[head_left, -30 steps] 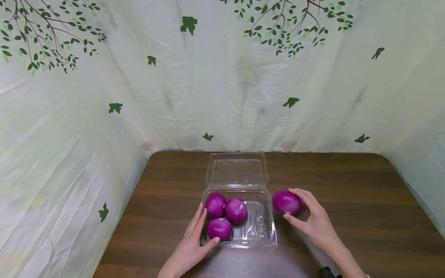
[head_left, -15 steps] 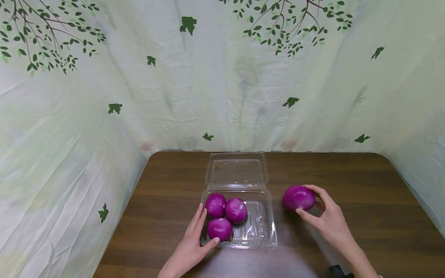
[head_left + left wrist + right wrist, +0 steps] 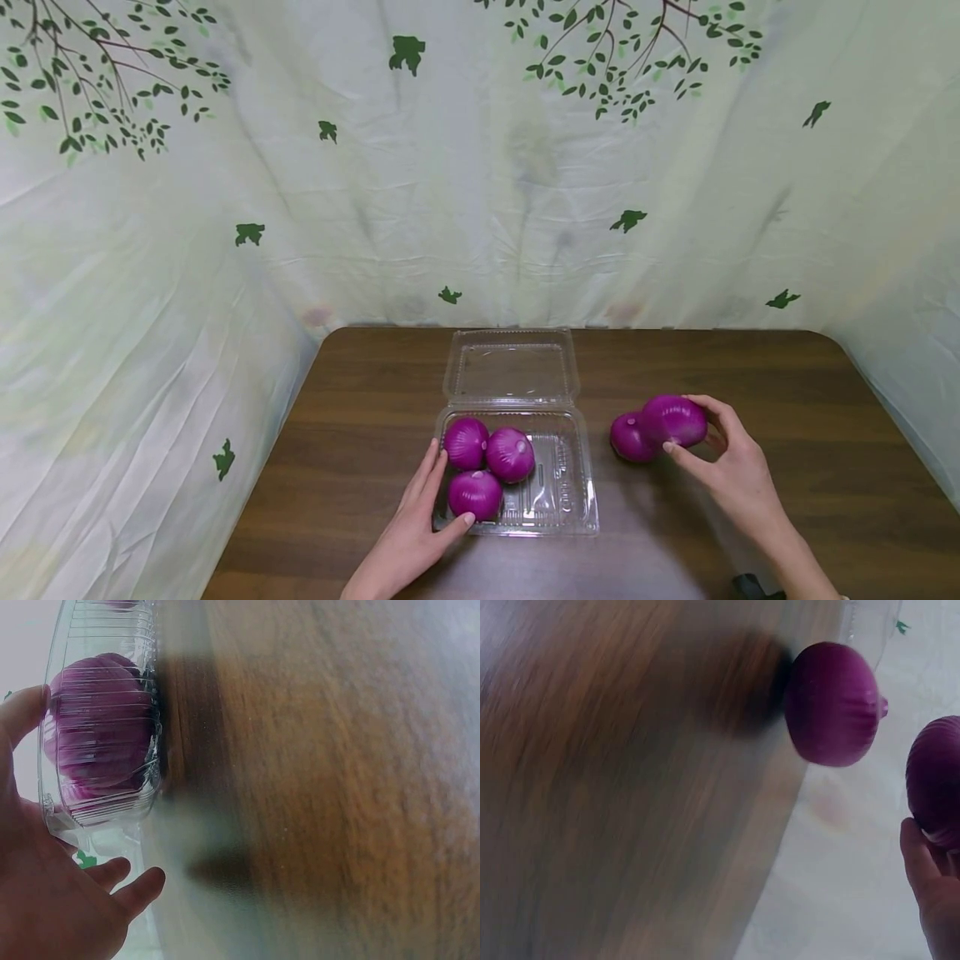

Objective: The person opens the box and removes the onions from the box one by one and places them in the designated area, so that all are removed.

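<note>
Here, wood-grain table (image 3: pixel 795 433) stood before leaf-printed curtain (image 3: pixel 487 183). Right hand (image 3: pixel 738 475) pinched red onion (image 3: pixel 675 421) above table, near second onion (image 3: pixel 630 439); left hand (image 3: pixel 411 515), fingers extended, touched clear clamshell (image 3: pixel 558 512) holding three red onions (image 3: pixel 510 455).

Head view: held onion (image 3: pixel 677 420) is partly hiding a second onion (image 3: pixel 628 437); bottom edge is cropping a dark object (image 3: pixel 748 587), identity unclear. Right wrist view: picture edge is cutting off the right hand (image 3: pixel 934 889); table (image 3: pixel 630 795) is blurring.

Round purple onions (image 3: pixel 475 495) finely streaked paler, colourless transparent plastic clamshell box (image 3: pixel 553 492), brown wood-grained desk (image 3: pixel 765 400), whitish-green cloth backdrop (image 3: pixel 480 183) patterned with green leaves (image 3: pixel 407 53), reddish-brown branches (image 3: pixel 664 17).
</note>
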Demonstrator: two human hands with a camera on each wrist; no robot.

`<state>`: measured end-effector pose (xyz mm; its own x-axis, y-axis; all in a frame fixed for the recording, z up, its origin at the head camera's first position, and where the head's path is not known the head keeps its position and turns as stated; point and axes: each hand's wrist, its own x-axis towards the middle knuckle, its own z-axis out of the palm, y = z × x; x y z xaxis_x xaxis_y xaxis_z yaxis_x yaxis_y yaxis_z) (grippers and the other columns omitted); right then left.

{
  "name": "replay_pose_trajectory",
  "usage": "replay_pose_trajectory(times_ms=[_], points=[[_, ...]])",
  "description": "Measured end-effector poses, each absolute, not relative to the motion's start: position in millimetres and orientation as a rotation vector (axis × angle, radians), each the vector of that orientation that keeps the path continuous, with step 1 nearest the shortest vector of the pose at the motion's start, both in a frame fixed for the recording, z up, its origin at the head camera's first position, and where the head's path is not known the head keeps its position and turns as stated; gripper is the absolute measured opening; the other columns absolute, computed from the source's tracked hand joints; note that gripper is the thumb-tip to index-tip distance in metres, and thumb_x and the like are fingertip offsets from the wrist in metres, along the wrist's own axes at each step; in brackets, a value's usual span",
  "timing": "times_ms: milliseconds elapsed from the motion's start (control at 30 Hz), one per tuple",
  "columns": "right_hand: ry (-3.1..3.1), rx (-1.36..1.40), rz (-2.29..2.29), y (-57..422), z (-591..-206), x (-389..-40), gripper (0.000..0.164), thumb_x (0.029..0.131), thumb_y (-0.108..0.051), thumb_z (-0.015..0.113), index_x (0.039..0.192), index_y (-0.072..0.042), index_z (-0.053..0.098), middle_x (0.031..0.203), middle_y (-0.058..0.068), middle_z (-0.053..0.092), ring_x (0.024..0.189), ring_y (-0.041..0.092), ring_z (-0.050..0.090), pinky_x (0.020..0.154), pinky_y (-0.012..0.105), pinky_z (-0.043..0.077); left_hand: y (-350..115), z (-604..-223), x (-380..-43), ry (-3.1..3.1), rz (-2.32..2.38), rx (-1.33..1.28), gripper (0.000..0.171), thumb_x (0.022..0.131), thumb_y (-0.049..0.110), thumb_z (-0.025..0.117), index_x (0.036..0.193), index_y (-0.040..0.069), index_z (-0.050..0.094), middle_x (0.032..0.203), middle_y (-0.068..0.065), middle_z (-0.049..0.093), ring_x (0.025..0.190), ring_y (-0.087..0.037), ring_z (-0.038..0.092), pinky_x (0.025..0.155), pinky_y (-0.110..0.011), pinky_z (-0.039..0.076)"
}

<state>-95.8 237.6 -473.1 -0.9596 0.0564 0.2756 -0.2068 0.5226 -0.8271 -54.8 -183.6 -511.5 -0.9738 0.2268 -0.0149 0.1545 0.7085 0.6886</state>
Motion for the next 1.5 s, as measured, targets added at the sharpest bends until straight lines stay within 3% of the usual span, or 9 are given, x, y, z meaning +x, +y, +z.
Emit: replay_pose_trajectory(times_ms=[133,233,367,567,800,1167,1500], points=[[-2.526,0.123,1.3,246,-473,-98,0.073,0.078,-0.016,0.085,0.14,-0.015,0.047,0.128,0.005,0.055,0.106,-0.005,0.053,0.08,0.008,0.046,-183,-511,-54,2.834,1.133,0.344,0.092,0.088,0.051,0.068,0.158,0.015,0.021,0.165,0.003,0.004,0.147,-0.029,0.017,0.107,-0.06,0.031],[-2.574,0.098,1.226,252,-472,-99,0.071,0.08,-0.021,0.084,0.14,-0.014,0.046,0.125,0.009,0.057,0.105,0.01,0.058,0.077,0.008,0.046,-183,-511,-54,2.853,1.139,0.365,0.091,0.088,0.047,0.07,0.158,0.012,0.023,0.165,0.0,0.006,0.146,-0.029,0.018,0.108,-0.058,0.03],[-2.635,0.084,1.138,261,-474,-101,0.069,0.082,-0.025,0.083,0.139,-0.011,0.047,0.122,0.015,0.058,0.095,0.03,0.064,0.069,0.018,0.05,-183,-511,-55,2.856,1.134,0.359,0.091,0.088,0.047,0.071,0.157,0.012,0.023,0.165,0.001,0.006,0.147,-0.028,0.018,0.109,-0.056,0.029],[-2.684,0.138,0.992,271,-481,-104,0.065,0.08,-0.022,0.083,0.135,-0.006,0.052,0.123,0.017,0.055,0.097,0.028,0.056,0.069,0.033,0.047,-184,-511,-55,2.842,1.137,0.352,0.092,0.088,0.049,0.07,0.158,0.013,0.023,0.165,0.002,0.005,0.147,-0.028,0.017,0.109,-0.056,0.03],[-2.728,0.157,0.961,281,-490,-111,0.066,0.081,-0.027,0.083,0.134,-0.003,0.053,0.122,0.021,0.055,0.106,0.039,0.053,0.076,0.058,0.048,-183,-510,-55,2.837,1.128,0.339,0.091,0.088,0.05,0.069,0.158,0.014,0.021,0.165,0.004,0.004,0.147,-0.027,0.016,0.109,-0.057,0.029],[-2.836,0.143,0.897,289,-498,-122,0.067,0.078,-0.021,0.084,0.131,0.002,0.051,0.123,0.029,0.054,0.106,0.046,0.05,0.078,0.063,0.046,-183,-510,-55,2.815,1.126,0.324,0.092,0.088,0.053,0.067,0.159,0.017,0.02,0.165,0.005,0.003,0.147,-0.03,0.016,0.107,-0.061,0.03],[-2.741,0.221,0.801,290,-510,-124,0.064,0.07,-0.01,0.087,0.125,-0.002,0.054,0.115,0.026,0.058,0.097,0.046,0.055,0.074,0.062,0.046,-184,-510,-55,2.812,1.128,0.329,0.092,0.088,0.053,0.067,0.159,0.017,0.02,0.165,0.004,0.002,0.147,-0.029,0.016,0.108,-0.06,0.029]])
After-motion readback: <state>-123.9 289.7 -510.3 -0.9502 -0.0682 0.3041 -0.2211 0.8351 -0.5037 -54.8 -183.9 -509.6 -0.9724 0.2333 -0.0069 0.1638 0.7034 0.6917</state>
